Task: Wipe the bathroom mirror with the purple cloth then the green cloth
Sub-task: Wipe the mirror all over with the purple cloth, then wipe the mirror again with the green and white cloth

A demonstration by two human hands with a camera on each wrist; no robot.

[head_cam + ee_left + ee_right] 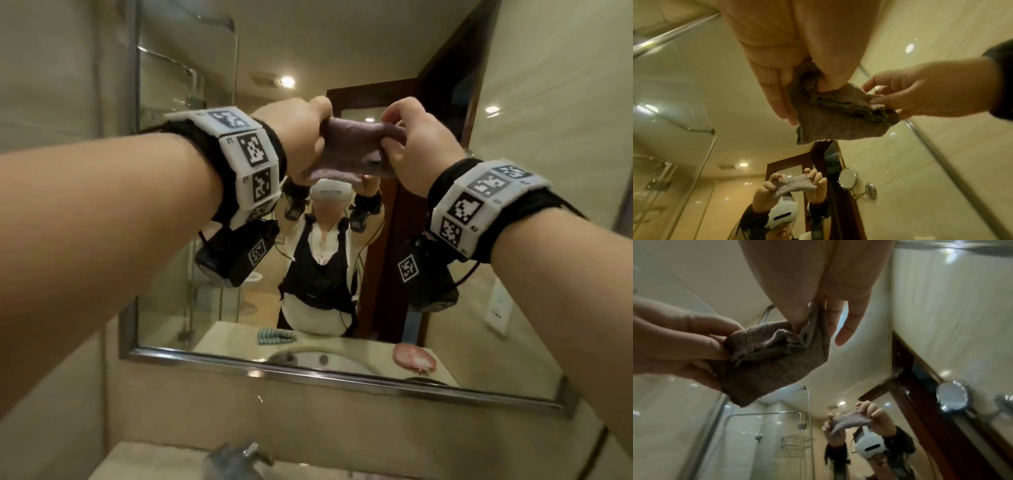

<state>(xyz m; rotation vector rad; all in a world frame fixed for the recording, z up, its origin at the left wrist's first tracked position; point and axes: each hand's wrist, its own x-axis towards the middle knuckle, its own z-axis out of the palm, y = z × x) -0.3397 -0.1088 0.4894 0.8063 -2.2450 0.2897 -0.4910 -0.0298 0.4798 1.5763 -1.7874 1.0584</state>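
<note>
Both hands hold the purple cloth (356, 150) up in front of the bathroom mirror (191, 301), short of the glass. My left hand (308, 137) pinches its left end and my right hand (407, 144) pinches its right end, the cloth bunched and folded between them. The left wrist view shows the purple cloth (838, 113) gripped between thumb and fingers of my left hand (789, 91), with my right hand (900, 99) at its far end. In the right wrist view the purple cloth (774, 356) hangs from my right hand (818, 318). The green cloth (275, 336) shows only as a reflection, lying on the counter.
The mirror has a metal frame (308, 371). Below it are the basin counter (144, 459) and a chrome tap (239, 455). A pink thing (414, 358) is reflected on the counter. A round shaving mirror (847, 178) is mounted on the wall. Glass shower panels are reflected at the left.
</note>
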